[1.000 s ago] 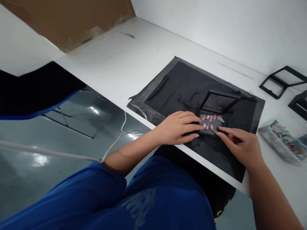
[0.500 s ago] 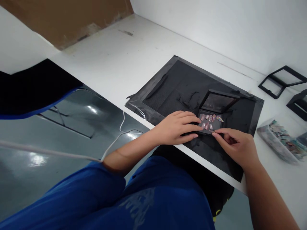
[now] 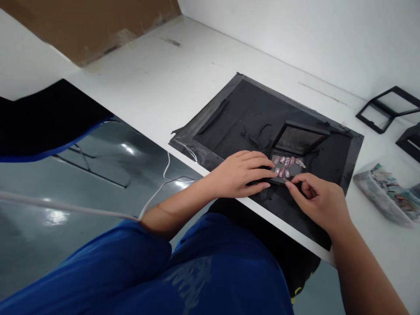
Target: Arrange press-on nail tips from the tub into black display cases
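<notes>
An open black display case (image 3: 300, 139) lies on the dark mat, its windowed lid tilted up at the back. Several decorated press-on nails (image 3: 287, 162) in pink, silver and mixed colours sit in two rows in its base. My left hand (image 3: 244, 175) rests with fingers stretched out, their tips at the case's left edge. At the front right corner of the case, my right hand (image 3: 320, 199) pinches thumb and index finger together. A small piece that looks like a press-on nail (image 3: 285, 180) shows at those fingertips, mostly hidden.
The black mat (image 3: 229, 118) covers part of the white table (image 3: 141, 87). To the right stand an open black frame (image 3: 377, 118), another black case (image 3: 410, 142) and a clear tub (image 3: 383, 197) of colourful pieces. A white cable (image 3: 98, 211) crosses at left, near a chair (image 3: 49, 118).
My right hand has shifted slightly left along the case's front edge, still pinched. The left hand has stayed almost still.
</notes>
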Tool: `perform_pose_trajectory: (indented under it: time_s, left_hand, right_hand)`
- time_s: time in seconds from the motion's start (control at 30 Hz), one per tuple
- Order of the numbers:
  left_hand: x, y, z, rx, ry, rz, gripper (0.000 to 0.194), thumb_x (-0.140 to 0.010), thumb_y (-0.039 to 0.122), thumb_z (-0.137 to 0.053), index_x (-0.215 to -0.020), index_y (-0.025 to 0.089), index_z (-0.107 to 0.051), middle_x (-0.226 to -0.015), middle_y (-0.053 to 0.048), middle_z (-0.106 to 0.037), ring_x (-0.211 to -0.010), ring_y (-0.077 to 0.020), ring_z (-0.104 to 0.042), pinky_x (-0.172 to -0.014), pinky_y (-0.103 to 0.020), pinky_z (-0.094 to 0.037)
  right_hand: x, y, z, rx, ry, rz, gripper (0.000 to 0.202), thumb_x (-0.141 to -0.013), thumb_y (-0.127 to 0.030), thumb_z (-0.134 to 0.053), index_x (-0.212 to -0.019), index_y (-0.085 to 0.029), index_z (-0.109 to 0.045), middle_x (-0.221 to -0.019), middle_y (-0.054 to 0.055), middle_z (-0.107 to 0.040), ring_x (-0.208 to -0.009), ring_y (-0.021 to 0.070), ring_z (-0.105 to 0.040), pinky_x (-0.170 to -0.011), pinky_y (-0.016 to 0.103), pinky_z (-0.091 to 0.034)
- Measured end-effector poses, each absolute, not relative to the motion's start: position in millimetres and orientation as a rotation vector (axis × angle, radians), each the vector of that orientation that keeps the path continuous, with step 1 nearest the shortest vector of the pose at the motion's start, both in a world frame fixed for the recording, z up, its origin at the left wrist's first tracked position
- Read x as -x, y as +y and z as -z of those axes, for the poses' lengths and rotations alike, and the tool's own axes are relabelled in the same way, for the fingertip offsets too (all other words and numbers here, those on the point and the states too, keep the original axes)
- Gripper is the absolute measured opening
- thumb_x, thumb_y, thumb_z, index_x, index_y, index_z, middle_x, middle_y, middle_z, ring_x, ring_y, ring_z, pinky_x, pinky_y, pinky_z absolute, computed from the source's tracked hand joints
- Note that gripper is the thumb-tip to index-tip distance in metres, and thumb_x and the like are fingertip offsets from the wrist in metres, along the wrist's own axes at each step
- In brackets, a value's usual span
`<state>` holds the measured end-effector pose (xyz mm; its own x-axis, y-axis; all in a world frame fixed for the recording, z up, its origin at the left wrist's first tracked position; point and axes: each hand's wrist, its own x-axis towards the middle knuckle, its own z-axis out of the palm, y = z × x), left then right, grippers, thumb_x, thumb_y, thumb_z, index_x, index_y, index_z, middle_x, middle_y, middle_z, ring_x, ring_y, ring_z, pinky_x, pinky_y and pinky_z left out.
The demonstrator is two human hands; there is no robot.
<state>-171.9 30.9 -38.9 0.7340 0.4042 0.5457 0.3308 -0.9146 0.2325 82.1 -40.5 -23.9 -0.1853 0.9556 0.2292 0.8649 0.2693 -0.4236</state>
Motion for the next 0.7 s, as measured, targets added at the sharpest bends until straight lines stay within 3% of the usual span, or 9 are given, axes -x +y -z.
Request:
perform_pose_trajectory:
  time_s: [0.4,0.7]
  left_hand:
    - [172.7,30.5,36.7,-2.817,0.615,-0.908,0.028,-0.096,0.039,-0.062,-0.118,0.025,-0.069,-0.127,-0.003,-0.073,-0.114,-0.0205,-0.067,-0.093,-0.034,-0.057]
    - [172.1,31.1,38.2,-2.789,0.609,-0.888,0.028,-0.097,0.04,-0.06,-0.118,0.024,-0.07,-0.125,-0.003,-0.074,-0.115,-0.0203,-0.067,-0.093,-0.033,-0.055]
  right_hand:
    - [-82.6,-40.8,18.0,1.815,-2.076,-0.295,0.033,-0.091,-0.046,-0.058,-0.069,-0.022,-0.057,-0.052,-0.006,-0.049,-0.046,0.0079,-0.045,-0.048,0.023,-0.028]
    - [-83.5,-36.5,22.3,1.802,-1.973,-0.373,0.031,-0.092,-0.05,-0.06,-0.079,-0.023,-0.066,-0.053,-0.007,-0.044,-0.045,0.0067,-0.042,-0.049,0.023,-0.031]
